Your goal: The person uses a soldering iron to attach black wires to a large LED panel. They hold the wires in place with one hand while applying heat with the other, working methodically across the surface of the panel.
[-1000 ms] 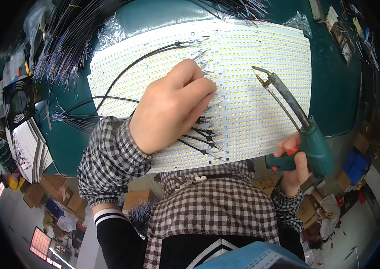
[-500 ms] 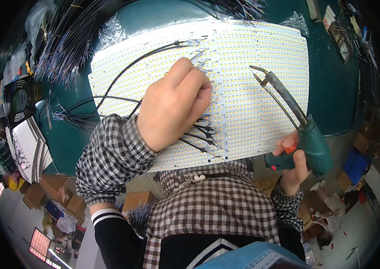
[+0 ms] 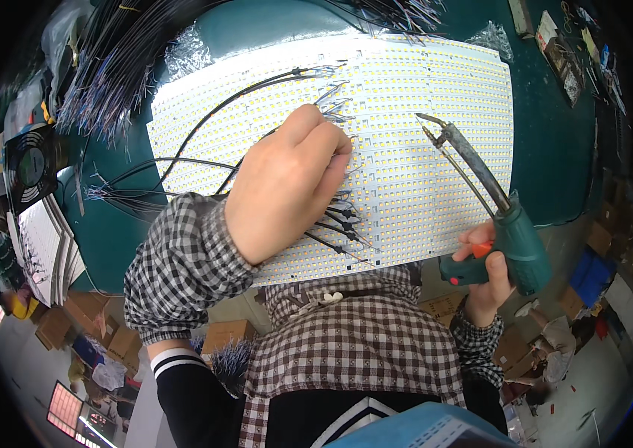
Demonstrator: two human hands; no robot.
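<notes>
A white sheet of LED strip boards [image 3: 436, 172], dotted with rows of small yellow chips, lies before me. My left hand [image 3: 283, 187] is over its middle, fingers pinched together; the fingertips and whatever they grip are hidden. Black cables [image 3: 215, 116] run across the board from the left and pass under this hand, their thin stripped ends lying around a middle column. At the right front edge, my right hand [image 3: 492, 287] is wrapped round the green handle of a soldering gun [image 3: 519, 250], a finger by its red trigger. Its metal tip hovers above the board's right half, apart from my left hand.
Bundles of wires [image 3: 107, 75] cover the table's far left. A black fan [image 3: 31, 166] and a stack of white boards [image 3: 47, 254] stand at the left edge. A worn block-like tool [image 3: 561, 67] lies far right. Cardboard boxes [image 3: 230, 334] sit on the floor.
My left hand has shifted slightly down toward me, its fingers still pinched. The soldering gun's tip has dipped a little, with the grip unchanged.
</notes>
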